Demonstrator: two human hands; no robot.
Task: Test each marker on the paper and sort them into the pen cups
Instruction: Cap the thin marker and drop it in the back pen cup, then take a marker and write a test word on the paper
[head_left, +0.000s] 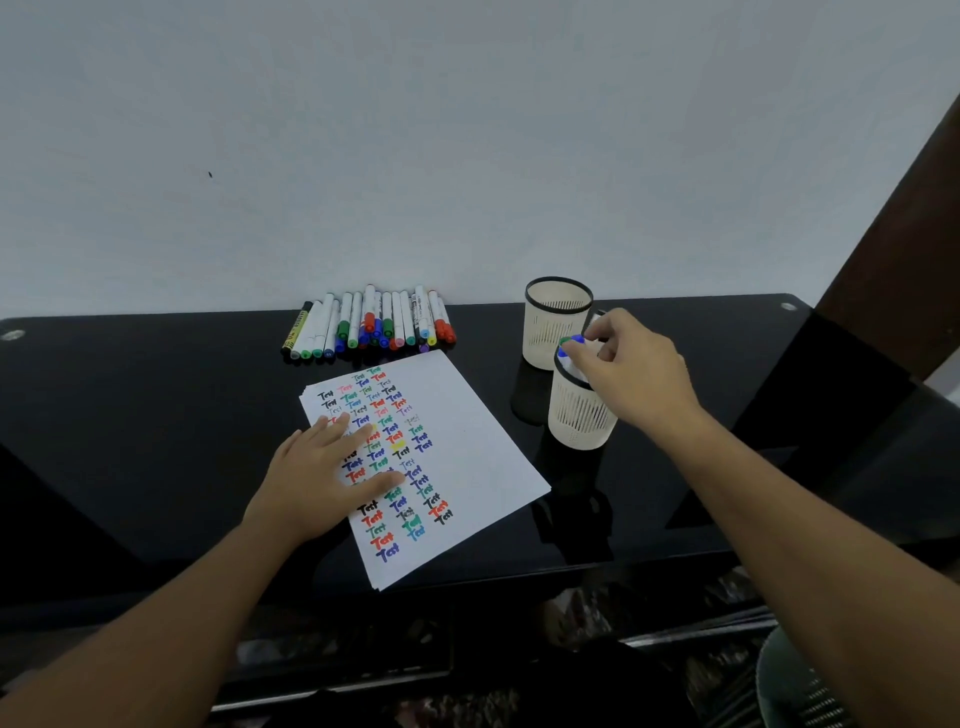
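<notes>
Counter (156, 415): a glossy black top that mirrors the cups; its far edge meets the pale wall, its near edge runs just below the paper's lowest corner. You have bare dark surface to the left of the paper and between paper and cups.
Paper (467, 441): a white sheet, or a thin stack, lying skewed, filled with columns of "Test" in black, red, blue, green and yellow; its right part is blank and its bottom corner reaches close to the counter's near edge.
Left hand (322, 467): your fingers are straight and spread, pressing flat on the paper's left side, holding nothing.
Markers (369, 325): a tight row of white barrels with coloured caps, one yellow-and-black at the left end, lying against the wall just beyond the paper's top edge.
Far cup (550, 322): a cream slotted cylinder with a black rim, near the wall; you cannot tell what is inside.
Near cup (576, 421): the same make, touching or just in front of the far cup, right of the paper.
Right hand (634, 369): your fingers are curled over the near cup's mouth, pinching white markers with blue and green caps (571, 341).
</notes>
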